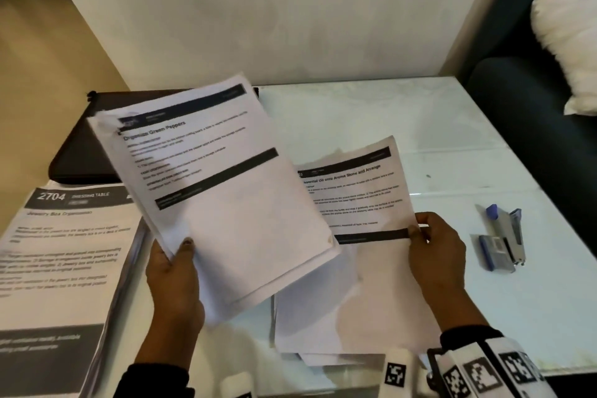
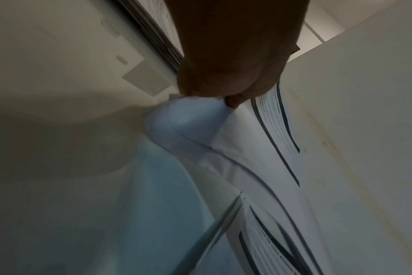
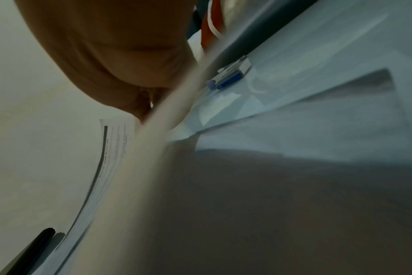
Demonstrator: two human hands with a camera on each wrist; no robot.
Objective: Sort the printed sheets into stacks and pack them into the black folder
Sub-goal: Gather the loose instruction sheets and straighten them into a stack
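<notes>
Mid-frame above the white worktop [image 1: 452, 139], the left hand [image 1: 174, 271] grips a floppy, light sheaf of white printed sheets [image 1: 226, 187] by its lower corner, the right hand [image 1: 436, 252] pinching one limp sheet [image 1: 355, 191] at its edge; both likely need support underneath.

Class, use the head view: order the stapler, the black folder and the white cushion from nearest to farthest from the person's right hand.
From the right hand:
1. Stapler: on the table just right of it.
2. Black folder: far left, partly under the sheets that the left hand holds.
3. White cushion: on the sofa, off the table, upper right; its rank against the folder is a close call.
</notes>
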